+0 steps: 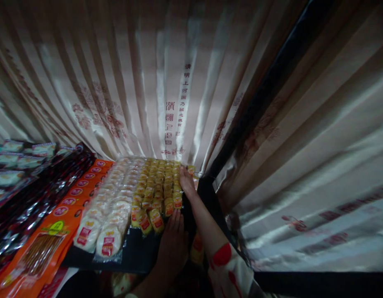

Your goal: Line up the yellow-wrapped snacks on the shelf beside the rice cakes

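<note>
Rows of small yellow wrapped snack packets (159, 178) stand close together on a dark tabletop (138, 252). My left hand (174, 234) lies at their near edge, fingers stretched out and fingertips touching the front packets. Along the right side of the same rows rests my right hand (187, 182), its fingers extended toward the back corner and partly hard to see. Several front packets lean out of line. Left of them are two columns of round, white clear-wrapped cakes (108, 241), beyond the reach of both hands.
Orange snack bags (44, 252) overlap in a row farther left. Beside them lie dark shiny packs (33, 207) and white-green packets (11, 159). A pleated printed curtain (142, 82) hangs right behind the goods. A dark diagonal pole (259, 91) rises at the right.
</note>
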`<state>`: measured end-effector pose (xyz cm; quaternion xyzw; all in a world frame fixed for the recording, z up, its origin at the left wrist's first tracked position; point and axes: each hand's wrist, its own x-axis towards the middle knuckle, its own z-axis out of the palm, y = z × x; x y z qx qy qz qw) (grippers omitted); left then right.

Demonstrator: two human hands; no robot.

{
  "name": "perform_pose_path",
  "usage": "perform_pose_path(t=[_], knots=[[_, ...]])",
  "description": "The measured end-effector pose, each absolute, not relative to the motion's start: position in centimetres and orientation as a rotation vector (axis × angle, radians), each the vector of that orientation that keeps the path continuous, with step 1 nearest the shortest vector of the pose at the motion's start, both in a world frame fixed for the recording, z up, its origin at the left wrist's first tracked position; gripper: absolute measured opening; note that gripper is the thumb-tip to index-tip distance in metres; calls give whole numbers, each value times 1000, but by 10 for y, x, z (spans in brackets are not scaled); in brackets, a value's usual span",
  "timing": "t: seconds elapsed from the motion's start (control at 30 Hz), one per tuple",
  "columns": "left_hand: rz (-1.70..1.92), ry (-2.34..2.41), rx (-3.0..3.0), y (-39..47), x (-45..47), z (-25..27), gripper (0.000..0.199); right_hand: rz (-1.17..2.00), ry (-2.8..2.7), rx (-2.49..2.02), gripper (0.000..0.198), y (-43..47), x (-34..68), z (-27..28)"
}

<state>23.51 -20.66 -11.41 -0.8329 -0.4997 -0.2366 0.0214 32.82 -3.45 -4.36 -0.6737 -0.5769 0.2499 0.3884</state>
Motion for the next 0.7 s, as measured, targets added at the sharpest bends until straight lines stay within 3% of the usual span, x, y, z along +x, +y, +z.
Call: perform_pose_path(t=[0.23,0.47,0.7], knots=[[-734,-1566,-2570,-208,235,-109,43,450,-1692,-1701,58,-33,316,-26],[-777,-1568,-2591,-207,235,-110,44,587,-1829,-1735,56,-28,319,-29],[-735,-1588,-2590,-208,236,-113,44,308,-1988,-1597,49,-26,311,-23]])
